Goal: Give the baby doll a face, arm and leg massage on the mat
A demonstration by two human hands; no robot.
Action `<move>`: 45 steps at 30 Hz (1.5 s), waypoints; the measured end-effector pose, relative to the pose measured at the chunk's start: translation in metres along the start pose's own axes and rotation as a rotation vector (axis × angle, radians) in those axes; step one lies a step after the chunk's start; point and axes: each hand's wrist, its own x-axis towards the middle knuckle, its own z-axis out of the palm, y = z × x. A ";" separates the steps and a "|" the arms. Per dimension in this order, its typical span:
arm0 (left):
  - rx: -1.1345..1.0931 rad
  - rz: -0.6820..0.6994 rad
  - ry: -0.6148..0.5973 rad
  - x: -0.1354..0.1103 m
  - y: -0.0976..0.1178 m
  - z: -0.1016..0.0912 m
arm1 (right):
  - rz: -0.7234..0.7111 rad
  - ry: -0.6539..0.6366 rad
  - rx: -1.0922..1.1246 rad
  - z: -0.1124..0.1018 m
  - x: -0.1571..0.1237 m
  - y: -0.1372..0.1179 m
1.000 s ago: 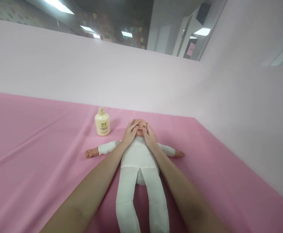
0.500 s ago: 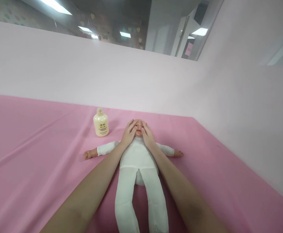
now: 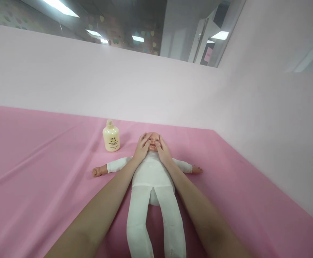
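Note:
A baby doll (image 3: 153, 170) with a white cloth body lies on its back, its arms spread to both sides and its legs toward me. My left hand (image 3: 141, 147) rests along the left side of the doll's face, fingers stretched out and thumb near the mouth. On the opposite cheek lies my right hand (image 3: 163, 147), also with extended fingers and its thumb beside the mouth. Between the two hands the doll's eyes, nose and mouth show; the sides of its head are covered.
A pale yellow pump bottle (image 3: 111, 138) with dark print stands left of the doll's head. Pink cloth (image 3: 51, 154) covers the surface, with folds at the left. A white wall (image 3: 119, 82) rises behind and at the right, with a window or mirror (image 3: 135, 21) above.
Both hands stay on the doll's face. The right fingers seem to have shifted slightly outward, showing a little more forehead. The doll and bottle stay put.

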 end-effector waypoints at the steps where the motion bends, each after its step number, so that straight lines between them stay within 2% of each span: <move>1: -0.004 -0.001 -0.005 0.000 0.001 0.000 | -0.031 -0.002 -0.005 0.000 0.000 -0.001; 6: -0.018 -0.021 -0.001 0.000 0.004 0.000 | -0.130 -0.015 -0.048 -0.001 0.000 -0.003; 19: -0.003 0.023 0.005 0.000 0.003 0.000 | -0.132 -0.007 -0.070 -0.001 -0.001 -0.004; 26: 0.012 -0.016 0.021 0.000 0.002 0.001 | -0.085 0.016 -0.060 -0.001 0.002 0.001; 31: -0.006 -0.087 0.052 0.001 -0.009 0.005 | 0.078 0.039 -0.022 0.001 0.003 0.004; 33: -0.011 -0.096 0.055 0.001 -0.012 0.005 | 0.097 0.042 -0.005 0.001 0.003 0.005; 39: -0.007 -0.035 0.015 -0.001 -0.004 0.001 | 0.071 0.031 0.012 0.000 0.002 0.003; 45: -0.019 0.008 0.036 0.000 -0.003 0.001 | -0.089 -0.009 0.008 -0.001 0.000 0.002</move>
